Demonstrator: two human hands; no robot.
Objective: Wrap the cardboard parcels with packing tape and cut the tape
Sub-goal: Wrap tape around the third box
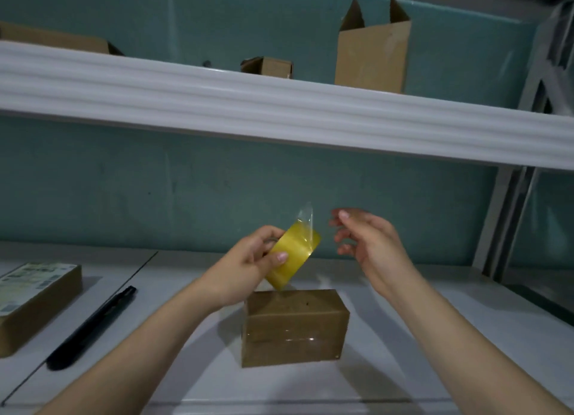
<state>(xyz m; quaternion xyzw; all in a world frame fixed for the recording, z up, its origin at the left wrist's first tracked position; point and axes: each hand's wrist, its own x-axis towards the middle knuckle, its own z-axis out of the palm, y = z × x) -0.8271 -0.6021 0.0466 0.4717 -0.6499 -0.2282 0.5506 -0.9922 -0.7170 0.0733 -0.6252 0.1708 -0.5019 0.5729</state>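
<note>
Nearest, small brown cardboard parcel rests on white desk, glossy tape across its front. Above it, left hand, grip clasping yellow packing-tape roll; right hand, grip released, hovers just beside upright clear tape tail. Risk: unheld tail may fold back and stick to itself.

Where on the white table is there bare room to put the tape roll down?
Widest bare patch: right of the brown cardboard parcel, out to the grey shelf frame. A narrower strip lies between the parcel and the black pen-like tool. The far left is crowded by that tool and the labelled flat box.
</note>
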